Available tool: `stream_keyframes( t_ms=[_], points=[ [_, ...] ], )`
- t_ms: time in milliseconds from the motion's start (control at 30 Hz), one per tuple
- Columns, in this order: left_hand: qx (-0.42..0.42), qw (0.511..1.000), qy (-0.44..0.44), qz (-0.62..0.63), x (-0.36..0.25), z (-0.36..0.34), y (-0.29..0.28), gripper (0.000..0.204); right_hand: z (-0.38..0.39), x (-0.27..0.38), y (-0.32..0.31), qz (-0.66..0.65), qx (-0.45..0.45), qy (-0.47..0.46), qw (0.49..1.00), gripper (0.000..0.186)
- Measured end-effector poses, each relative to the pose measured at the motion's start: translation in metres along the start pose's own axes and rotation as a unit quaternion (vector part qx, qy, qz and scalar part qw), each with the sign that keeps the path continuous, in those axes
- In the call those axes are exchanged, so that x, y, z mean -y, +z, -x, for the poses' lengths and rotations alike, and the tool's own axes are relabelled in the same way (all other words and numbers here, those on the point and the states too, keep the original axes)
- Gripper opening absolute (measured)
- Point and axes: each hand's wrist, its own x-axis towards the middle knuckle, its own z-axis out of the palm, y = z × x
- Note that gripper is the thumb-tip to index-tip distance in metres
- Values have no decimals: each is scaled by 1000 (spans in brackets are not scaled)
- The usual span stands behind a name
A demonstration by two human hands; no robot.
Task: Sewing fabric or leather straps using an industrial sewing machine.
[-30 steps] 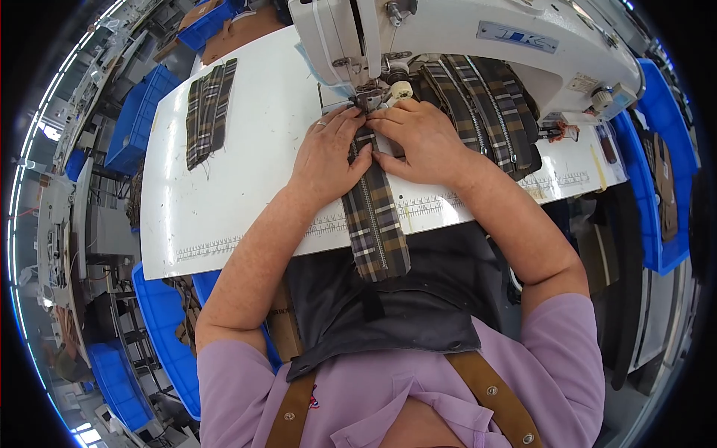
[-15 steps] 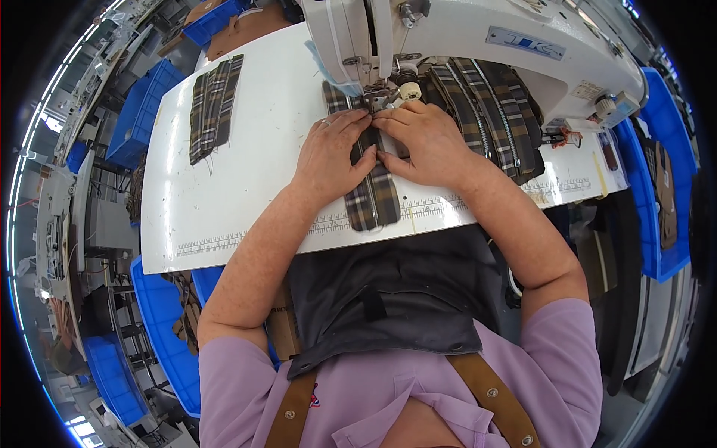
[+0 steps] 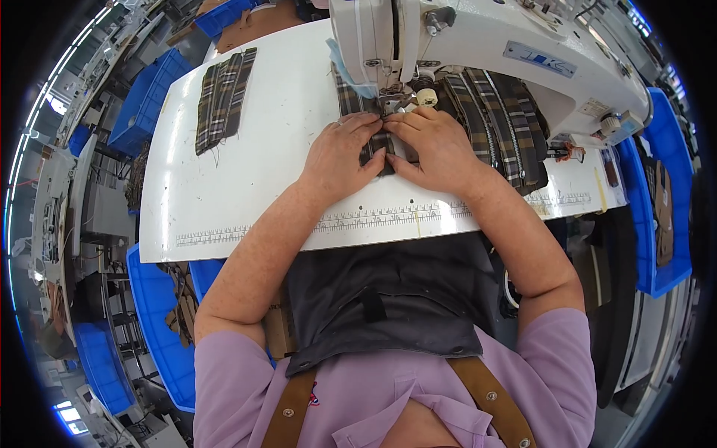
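A brown, black and white plaid fabric strip point(image 3: 347, 98) lies lengthwise under the sewing machine's needle area point(image 3: 396, 98). From the left side my left hand point(image 3: 340, 155) holds it down, fingers bent over it near the presser foot and thumb on its near part. My right hand point(image 3: 439, 153) does the same from the right, its fingertips almost meeting those of the left. Both hands hide much of the strip; its near end shows just by the thumbs. What lies right under the fingertips is hidden.
To the right, under the machine arm point(image 3: 523, 52), lies a stack of plaid pieces with zippers point(image 3: 497, 127). Another plaid piece point(image 3: 224, 101) rests at the table's left. A ruler strip point(image 3: 299, 225) runs along the front edge. Blue bins point(image 3: 160, 328) flank the white table point(image 3: 276, 97).
The fabric strip has slid away from me under the machine; its near end now reaches only to my thumbs. My hands keep nearly the same grip. The whole view has shifted slightly.
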Motion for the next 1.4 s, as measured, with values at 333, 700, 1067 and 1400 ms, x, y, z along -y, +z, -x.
stream_keyframes(
  t_ms=[333, 700, 1067, 1400],
  points=[
    [-6, 1000, 4, 2, 6, -5, -2, 39, 0, -1, -1, -2, 12, 11, 1000, 48],
    [184, 980, 20, -76, 31, -50, -24, 34, -5, 6, -6, 2, 29, -3, 1000, 43],
    [86, 930, 189, -304, 53, -47, -8, 24, -9, 11, -6, -12, 34, -4, 999, 43],
    [-15, 921, -59, -384, 149, 37, -101, 31, -2, 4, -7, 6, -7, -17, 1000, 29]
  ],
)
